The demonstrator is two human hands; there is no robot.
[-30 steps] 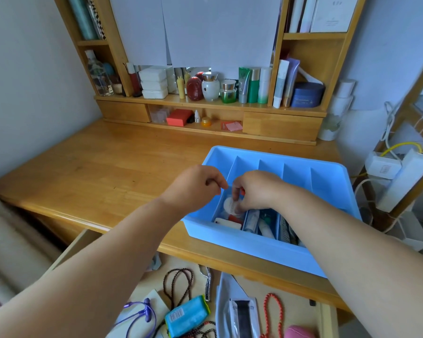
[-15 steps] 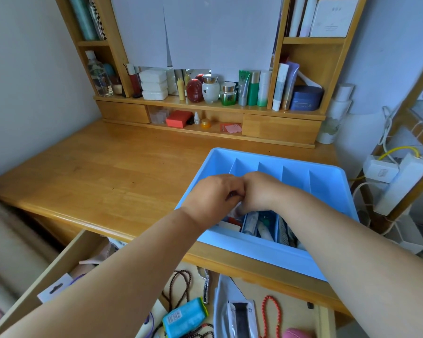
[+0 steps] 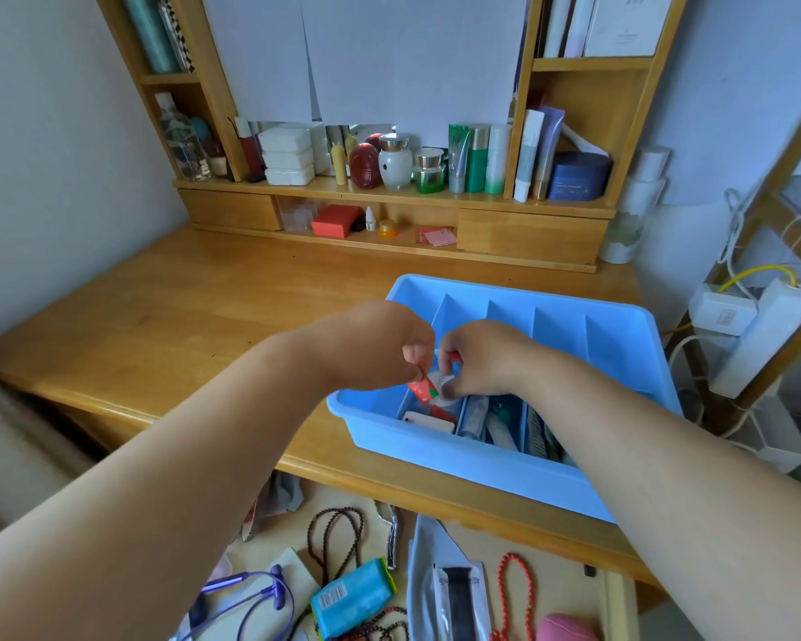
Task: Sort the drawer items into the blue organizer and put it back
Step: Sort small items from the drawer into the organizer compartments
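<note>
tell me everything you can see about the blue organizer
The blue organizer is a light blue tray, seemingly plastic, with a rolled rim and upright dividers forming long compartments. It sits flat on the wooden desk near the front edge, above the open drawer. Its near compartments hold tubes and small packets; the far ends look bare. The left hand and right hand hold a red packet over it.

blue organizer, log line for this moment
left hand: pinches red packet | right hand: pinches it too | over blue organizer

One blue organizer (image 3: 458,451), two hands, three white cases (image 3: 287,157).
</note>
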